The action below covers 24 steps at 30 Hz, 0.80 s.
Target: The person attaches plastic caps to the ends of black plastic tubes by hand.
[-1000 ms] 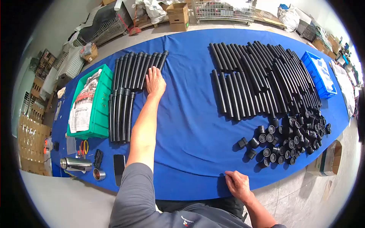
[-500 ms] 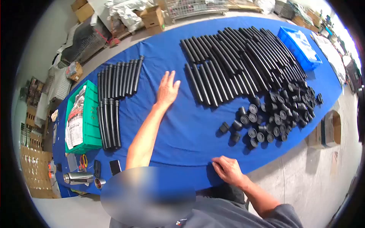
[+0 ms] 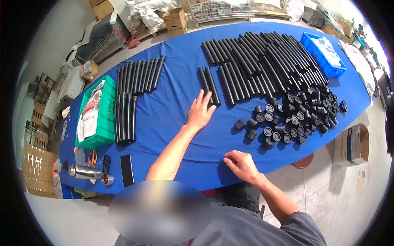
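Note:
My left hand (image 3: 200,111) lies palm down with its fingers spread over the near ends of two black tubes (image 3: 210,84). These two tubes lie side by side, with a gap between them and the large group of black tubes (image 3: 242,84) to the right. My right hand (image 3: 241,166) rests at the near edge of the table, its fingers loosely curled, and I see nothing in it. Beyond it to the right is a heap of black caps (image 3: 294,120). Capped black tubes (image 3: 125,117) lie in two rows on the left.
A green crate (image 3: 107,117) with printed paper or bags stands left on the blue cloth (image 3: 172,96). Nearby are a steel flask (image 3: 85,172), a steel cup (image 3: 107,179) and a phone (image 3: 127,171). A blue bin (image 3: 334,70) stands far right; a cardboard box (image 3: 351,145) is on the floor.
My left hand has moved right, from bare cloth onto the tubes. Two tubes now lie apart to the left of their row. My right hand stays near the edge; the view has shifted slightly.

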Motion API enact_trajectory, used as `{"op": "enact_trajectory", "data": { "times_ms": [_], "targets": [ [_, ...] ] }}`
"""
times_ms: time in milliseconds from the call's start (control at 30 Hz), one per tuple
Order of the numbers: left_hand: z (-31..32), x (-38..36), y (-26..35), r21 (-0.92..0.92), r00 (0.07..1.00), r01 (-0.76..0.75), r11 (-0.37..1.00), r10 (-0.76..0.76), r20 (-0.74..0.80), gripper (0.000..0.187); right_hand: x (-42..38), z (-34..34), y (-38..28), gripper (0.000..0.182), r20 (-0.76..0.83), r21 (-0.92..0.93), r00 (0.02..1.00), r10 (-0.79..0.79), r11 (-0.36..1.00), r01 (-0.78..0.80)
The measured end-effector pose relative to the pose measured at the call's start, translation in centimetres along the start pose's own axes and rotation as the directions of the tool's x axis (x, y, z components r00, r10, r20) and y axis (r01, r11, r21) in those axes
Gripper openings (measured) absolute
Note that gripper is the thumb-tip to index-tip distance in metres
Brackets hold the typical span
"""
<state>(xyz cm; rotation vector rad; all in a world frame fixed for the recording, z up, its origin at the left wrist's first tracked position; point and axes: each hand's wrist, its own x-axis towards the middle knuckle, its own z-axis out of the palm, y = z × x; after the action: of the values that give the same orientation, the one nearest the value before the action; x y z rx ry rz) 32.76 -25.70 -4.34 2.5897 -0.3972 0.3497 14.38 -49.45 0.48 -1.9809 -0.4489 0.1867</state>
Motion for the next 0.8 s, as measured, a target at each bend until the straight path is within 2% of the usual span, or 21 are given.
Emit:
{"op": "enact_trajectory", "data": {
  "times_ms": [67, 100, 133, 167, 200, 233, 267, 300, 333, 400, 533, 600, 667, 733, 800],
  "targets": [
    [-0.5, 1.2, 1.6, -0.191, 0.998, -0.005, 0.982, -0.008, -0.066, 0.076, 2.3, -2.7, -1.7, 0.012, -0.078, -0.016, 0.986, -0.147, 0.989, 0.146],
    [0.2, 1.9, 1.1, -0.114, 0.996, -0.033, 0.993, 0.024, -0.084, 0.078, 4.5, -4.3, -1.7, 0.011, -0.173, -0.104, 0.932, -0.32, 0.947, 0.305],
    [0.9, 2.6, 0.6, -0.037, 0.994, -0.053, 0.998, 0.05, -0.093, 0.081, 6.6, -6.5, -2.1, 0.009, -0.172, -0.214, 0.917, -0.36, 0.922, 0.322],
    [1.1, 3.1, 0.7, 0.005, 1.0, -0.022, 1.0, 0.022, -0.003, 0.074, 8.6, -8.6, -4.1, 0.01, -0.179, -0.255, 0.964, -0.195, 0.956, 0.146],
    [1.6, 3.1, 0.9, 0.028, 1.0, -0.017, 0.999, 0.016, 0.021, 0.071, 11.6, -10.4, -3.1, 0.014, -0.197, -0.372, 0.935, -0.295, 0.905, 0.207],
    [2.1, 3.1, 1.0, 0.057, 0.999, -0.015, 0.998, 0.012, 0.044, 0.068, 14.6, -11.9, -1.5, 0.017, -0.21, -0.531, 0.924, -0.32, 0.831, 0.166],
    [2.5, 3.0, 1.3, 0.087, 0.998, -0.013, 0.996, 0.007, 0.069, 0.065, 17.4, -13.4, 0.6, 0.022, -0.192, -0.614, 0.928, -0.32, 0.776, 0.141],
    [2.6, 2.7, 1.7, 0.052, 1.0, -0.007, 0.999, 0.005, 0.031, 0.059, 19.5, -14.3, 1.8, 0.024, -0.204, -0.643, 0.936, -0.288, 0.76, 0.094],
    [2.6, 2.5, 1.6, 0.063, 0.999, -0.028, 0.998, 0.027, 0.027, 0.058, 21.0, -15.3, 2.2, 0.029, -0.139, -0.65, 0.967, -0.214, 0.757, 0.074],
    [2.6, 1.9, 1.5, 0.096, 0.997, -0.072, 0.993, 0.073, -0.014, 0.056, 24.1, -15.2, 3.9, 0.03, -0.087, -0.708, 0.972, -0.218, 0.7, 0.094],
    [1.7, 2.1, 2.9, 0.193, 0.981, -0.008, 0.981, 0.044, -0.186, 0.043, 28.4, -11.8, 5.9, 0.028, -0.103, -0.608, 0.962, -0.253, 0.782, 0.14],
    [2.1, 2.3, 1.8, 0.175, 0.969, 0.045, 0.984, 0.0, -0.249, 0.038, 27.6, -9.8, 3.3, 0.025, -0.049, -0.547, 0.951, -0.305, 0.805, 0.23],
    [2.3, 2.4, 1.8, 0.17, 0.96, 0.083, 0.982, -0.034, -0.276, 0.037, 27.3, -7.8, 2.4, 0.023, -0.015, -0.518, 0.918, -0.397, 0.788, 0.332],
    [2.9, 2.5, 1.5, 0.131, 0.944, 0.069, 0.989, -0.022, -0.33, 0.038, 25.4, -6.8, -0.1, 0.021, 0.065, -0.456, 0.916, -0.395, 0.805, 0.38],
    [3.9, 2.3, 0.3, 0.154, 0.964, 0.025, 0.988, 0.017, -0.265, 0.046, 22.2, -5.4, -1.8, 0.017, 0.099, -0.395, 0.878, -0.468, 0.792, 0.466]
  ]
}}
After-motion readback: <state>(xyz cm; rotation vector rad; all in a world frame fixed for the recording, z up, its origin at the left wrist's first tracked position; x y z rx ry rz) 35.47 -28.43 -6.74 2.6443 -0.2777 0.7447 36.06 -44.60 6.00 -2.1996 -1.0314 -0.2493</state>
